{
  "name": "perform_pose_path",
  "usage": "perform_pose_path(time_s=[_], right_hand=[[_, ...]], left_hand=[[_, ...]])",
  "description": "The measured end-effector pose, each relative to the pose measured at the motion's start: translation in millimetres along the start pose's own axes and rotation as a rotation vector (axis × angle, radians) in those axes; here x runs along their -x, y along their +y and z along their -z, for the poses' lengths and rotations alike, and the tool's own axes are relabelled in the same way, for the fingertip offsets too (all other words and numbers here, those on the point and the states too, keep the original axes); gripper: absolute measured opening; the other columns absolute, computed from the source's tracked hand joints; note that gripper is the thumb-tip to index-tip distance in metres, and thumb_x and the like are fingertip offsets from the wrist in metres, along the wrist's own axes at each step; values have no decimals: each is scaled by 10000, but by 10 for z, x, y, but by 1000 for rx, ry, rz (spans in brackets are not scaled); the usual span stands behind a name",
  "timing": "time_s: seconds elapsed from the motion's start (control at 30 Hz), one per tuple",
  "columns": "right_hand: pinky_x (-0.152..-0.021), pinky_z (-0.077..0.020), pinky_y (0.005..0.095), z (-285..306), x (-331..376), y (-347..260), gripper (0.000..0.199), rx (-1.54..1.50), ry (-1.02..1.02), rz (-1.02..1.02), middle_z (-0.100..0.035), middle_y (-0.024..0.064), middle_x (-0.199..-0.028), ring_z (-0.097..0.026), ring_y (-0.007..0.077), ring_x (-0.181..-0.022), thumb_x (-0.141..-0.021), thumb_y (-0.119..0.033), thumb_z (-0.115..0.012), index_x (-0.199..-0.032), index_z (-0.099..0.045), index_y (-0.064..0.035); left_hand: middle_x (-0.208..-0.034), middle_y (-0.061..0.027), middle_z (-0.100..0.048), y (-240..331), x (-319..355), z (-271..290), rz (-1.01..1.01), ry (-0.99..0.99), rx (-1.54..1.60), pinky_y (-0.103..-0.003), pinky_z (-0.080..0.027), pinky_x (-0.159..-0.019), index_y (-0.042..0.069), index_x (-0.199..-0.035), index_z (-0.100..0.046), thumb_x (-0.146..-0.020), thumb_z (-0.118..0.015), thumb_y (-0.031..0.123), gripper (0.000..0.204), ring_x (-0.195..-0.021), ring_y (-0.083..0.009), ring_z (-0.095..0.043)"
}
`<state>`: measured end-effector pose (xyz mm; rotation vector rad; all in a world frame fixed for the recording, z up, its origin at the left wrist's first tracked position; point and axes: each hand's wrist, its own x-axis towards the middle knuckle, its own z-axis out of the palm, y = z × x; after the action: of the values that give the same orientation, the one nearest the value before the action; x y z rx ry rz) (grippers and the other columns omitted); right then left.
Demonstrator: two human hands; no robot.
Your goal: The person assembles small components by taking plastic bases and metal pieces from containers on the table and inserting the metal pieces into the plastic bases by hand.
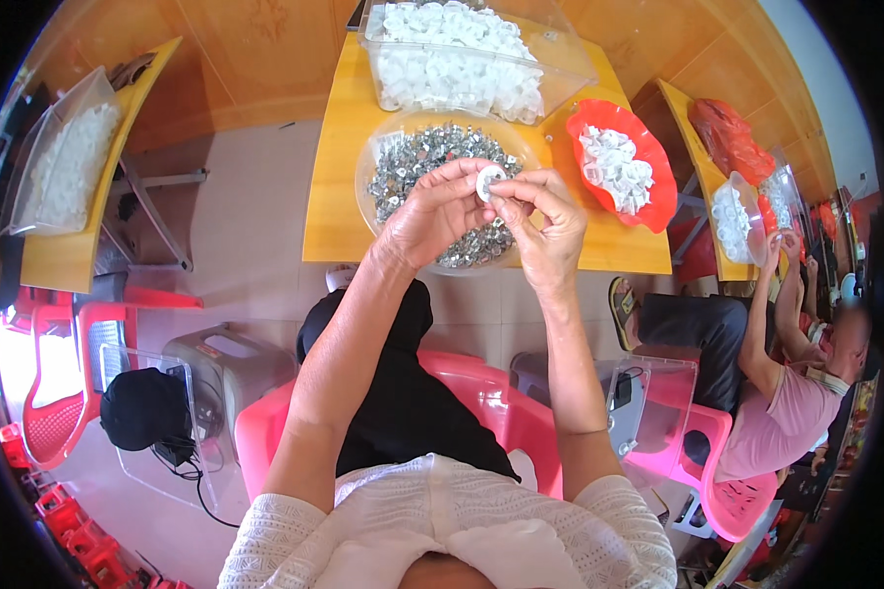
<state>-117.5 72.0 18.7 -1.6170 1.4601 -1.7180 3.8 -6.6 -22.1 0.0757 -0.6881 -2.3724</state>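
Left hand and right hand both pinch one white round piece between thumb and fingers, fingertips close together; piece held up over the round tub. Directions from the piece: near edge of the yellow table at 6 o'clock, tub's near rim reaching it in this view; strips of tabletop show at 9 and 4 o'clock. Plastic bin at 12, near the tub; red dish at 3, outer rim overlapping the table's right edge as seen. Piece partly covered by fingertips; its face detail too small to resolve. Hands hide some of the metal parts; bin's far end cut off by the frame. Tub and bin see-through; metal parts small, shiny, heaped; dish wavy-rimmed, glossy, holding white plastic pieces.
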Motion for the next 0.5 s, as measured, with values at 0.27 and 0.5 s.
perform_pose_path(time_s=[0.27,0.5], right_hand=[[-578,-404,206,18,-14,-36,165,33,-26,27,-566,16,-801,-518,76,-692,-712,25,-662,-866,-650,-33],[-612,-439,225,11,-26,-100,163,59,-21,86,-561,49,-779,-545,110,-702,-699,42,-646,-847,-615,-17]], left_hand=[[-974,-64,-597,23,21,-52,-9,6,2,-280,-496,-757,44,-1059,-550,-862,-526,132,218,-877,-157,-589],[-980,-60,-593,35,31,-56,-22,-22,20,-277,-488,-776,45,-1055,-546,-867,-520,139,212,-902,-154,-578]])
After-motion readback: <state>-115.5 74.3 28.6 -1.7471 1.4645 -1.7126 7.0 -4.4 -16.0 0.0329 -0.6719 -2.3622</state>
